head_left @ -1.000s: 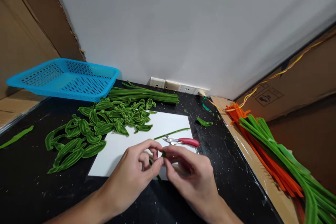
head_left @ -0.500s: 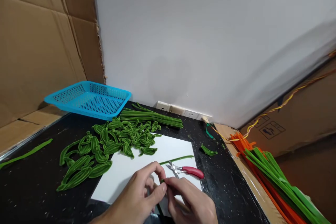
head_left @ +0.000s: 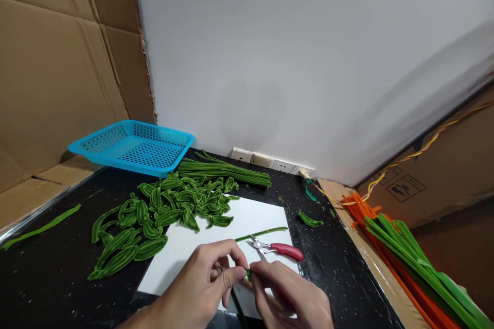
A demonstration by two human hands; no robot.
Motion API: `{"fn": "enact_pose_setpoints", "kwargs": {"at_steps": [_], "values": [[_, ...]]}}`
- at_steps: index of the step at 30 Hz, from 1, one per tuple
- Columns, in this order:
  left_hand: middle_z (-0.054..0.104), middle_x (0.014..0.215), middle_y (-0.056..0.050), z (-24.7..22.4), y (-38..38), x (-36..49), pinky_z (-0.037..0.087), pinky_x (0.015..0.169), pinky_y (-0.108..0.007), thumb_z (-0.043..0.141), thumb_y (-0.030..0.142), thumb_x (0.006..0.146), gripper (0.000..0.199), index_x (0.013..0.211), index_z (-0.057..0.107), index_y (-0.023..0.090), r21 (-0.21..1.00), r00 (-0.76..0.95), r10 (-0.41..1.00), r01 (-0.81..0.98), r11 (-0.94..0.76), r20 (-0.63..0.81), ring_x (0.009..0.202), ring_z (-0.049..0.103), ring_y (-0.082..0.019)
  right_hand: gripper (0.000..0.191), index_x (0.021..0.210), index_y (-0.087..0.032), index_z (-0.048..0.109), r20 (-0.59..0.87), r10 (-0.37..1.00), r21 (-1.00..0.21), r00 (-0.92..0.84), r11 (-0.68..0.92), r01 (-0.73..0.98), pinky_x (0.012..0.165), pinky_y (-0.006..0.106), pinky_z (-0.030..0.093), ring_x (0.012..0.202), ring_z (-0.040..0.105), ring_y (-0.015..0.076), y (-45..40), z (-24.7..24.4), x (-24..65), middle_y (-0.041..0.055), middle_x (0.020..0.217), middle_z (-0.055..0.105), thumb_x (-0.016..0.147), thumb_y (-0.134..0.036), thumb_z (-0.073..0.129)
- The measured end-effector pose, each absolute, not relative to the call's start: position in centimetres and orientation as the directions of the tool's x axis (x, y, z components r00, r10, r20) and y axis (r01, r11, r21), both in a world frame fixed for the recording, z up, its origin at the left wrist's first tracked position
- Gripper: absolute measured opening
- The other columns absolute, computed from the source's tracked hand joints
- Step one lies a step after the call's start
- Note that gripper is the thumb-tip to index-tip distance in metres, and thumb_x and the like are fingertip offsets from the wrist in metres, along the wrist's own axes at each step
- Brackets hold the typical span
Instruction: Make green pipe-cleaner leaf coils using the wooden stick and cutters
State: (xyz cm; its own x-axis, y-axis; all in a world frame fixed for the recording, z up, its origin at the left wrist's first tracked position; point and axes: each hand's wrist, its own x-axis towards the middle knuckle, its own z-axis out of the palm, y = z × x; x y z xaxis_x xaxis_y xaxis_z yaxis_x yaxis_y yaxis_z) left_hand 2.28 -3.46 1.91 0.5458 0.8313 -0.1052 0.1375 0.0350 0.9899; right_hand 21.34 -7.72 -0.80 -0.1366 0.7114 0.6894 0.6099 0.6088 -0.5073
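Note:
My left hand point(head_left: 206, 280) and my right hand point(head_left: 287, 290) meet over the front of a white sheet of paper point(head_left: 266, 211). Both pinch a green pipe cleaner point(head_left: 249, 274), mostly hidden by the fingers; a green length hangs below between the hands. Just beyond my right hand lie nippers point(head_left: 283, 251) with red handles, their jaws pointing left. Beside their tips a straight green pipe cleaner piece point(head_left: 270, 231) rests on the paper. A heap of leaf shapes bent from green pipe cleaner point(head_left: 181, 200) covers the paper's left part and the table there.
A blue plastic basket point(head_left: 154, 151) stands at the back left. Behind the heap lies a bundle of green pipe cleaners point(head_left: 224, 172), near wall sockets point(head_left: 262, 160). One leaf point(head_left: 310, 220) lies right of the paper. Orange and green pipe cleaners point(head_left: 412, 257) line the right edge.
My hands have shifted slightly right and drawn a little apart, so more of the green pipe cleaner shows between the fingertips. The view has moved slightly.

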Motion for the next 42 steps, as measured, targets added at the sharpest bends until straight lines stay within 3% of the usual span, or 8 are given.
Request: {"fn": "enact_pose_setpoints", "kwargs": {"at_steps": [10,13,16,21,28,33,36,42], "values": [[0.056,0.072,0.001,2.1,-4.1,1.5,0.043,0.063,-0.026,0.056,0.042,0.102,0.025,0.092,0.064,0.02,0.98,0.55,0.835,0.156,-0.121,0.016,0.062,0.055,-0.015,0.029,0.11,-0.023,0.071,0.594,0.781,-0.617,-0.193,0.597,0.513,0.063,0.017,0.063,0.061,0.074,0.0129,-8.2,1.4,21.8,0.0008,0.084,0.079,0.089,-0.003,0.068],[0.057,0.075,0.001,2.1,-4.1,1.8,0.046,0.064,-0.025,0.059,0.044,0.101,0.025,0.095,0.064,0.021,0.995,0.534,0.845,0.085,-0.06,0.005,0.064,0.057,-0.014,0.038,0.117,-0.024,0.071,0.636,0.745,-0.581,-0.204,0.636,0.508,0.076,0.022,0.066,0.08,0.079,0.0173,-8.0,1.3,22.3,0.0039,0.099,0.081,0.088,0.001,0.067],[0.051,0.063,0.005,1.7,-3.4,2.0,0.04,0.052,-0.021,0.058,0.051,0.101,0.03,0.1,0.06,0.022,0.994,0.437,0.896,-0.034,0.1,-0.075,0.054,0.051,-0.012,0.046,0.127,-0.025,0.07,0.666,0.733,-0.556,-0.136,0.611,0.563,0.088,0.032,0.066,0.098,0.079,0.0227,-7.8,0.9,23.2,0.0077,0.115,0.079,0.09,0.002,0.063],[0.048,0.068,0.006,1.8,-1.8,1.8,0.022,0.038,-0.017,0.06,0.054,0.098,0.036,0.086,0.051,0.021,0.949,0.232,0.959,-0.228,0.217,-0.163,0.042,0.036,-0.005,0.039,0.124,-0.024,0.072,0.661,0.751,-0.596,-0.002,0.526,0.607,0.085,0.037,0.066,0.092,0.079,0.0246,-7.6,0.8,24.6,0.0098,0.113,0.078,0.094,-0.003,0.059],[0.041,0.054,0.008,2.0,-0.6,0.8,0.022,0.041,-0.015,0.058,0.055,0.098,0.044,0.074,0.047,0.019,0.956,0.138,0.982,-0.244,0.164,-0.133,0.041,0.034,-0.005,0.037,0.12,-0.025,0.071,0.677,0.716,-0.447,-0.172,0.585,0.676,0.084,0.036,0.064,0.095,0.076,0.0247,-6.6,1.3,25.4,0.0094,0.109,0.077,0.093,-0.002,0.06],[0.038,0.054,0.01,1.9,-0.1,0.6,0.019,0.039,-0.016,0.062,0.052,0.096,0.04,0.076,0.047,0.02,0.937,0.062,0.989,-0.318,0.144,-0.131,0.04,0.03,-0.005,0.02,0.111,-0.023,0.074,0.54,0.826,-0.502,-0.161,0.47,0.727,0.08,0.031,0.064,0.1,0.075,0.0234,-4.1,2.1,25.0,0.0103,0.112,0.076,0.1,-0.02,0.057],[0.044,0.063,0.009,2.1,0.1,0.3,0.021,0.038,-0.015,0.066,0.043,0.093,0.029,0.084,0.049,0.021,0.882,0.028,0.978,-0.428,0.2,-0.208,0.041,0.034,-0.004,0.023,0.108,-0.022,0.074,0.413,0.897,-0.553,-0.159,0.386,0.738,0.091,0.038,0.061,0.107,0.073,0.0254,-1.3,2.7,24.0,0.0106,0.116,0.075,0.102,-0.028,0.053],[0.066,0.106,-0.005,1.8,0.8,-0.5,0.029,0.039,-0.018,0.068,0.045,0.091,0.036,0.114,0.06,0.019,0.834,0.043,0.976,-0.512,0.204,-0.212,0.045,0.05,-0.004,0.034,0.128,-0.02,0.067,0.341,0.907,-0.418,-0.248,0.383,0.824,0.115,0.048,0.044,0.134,0.057,0.0294,6.6,3.1,22.2,0.0122,0.145,0.061,0.098,-0.024,0.053]]}}
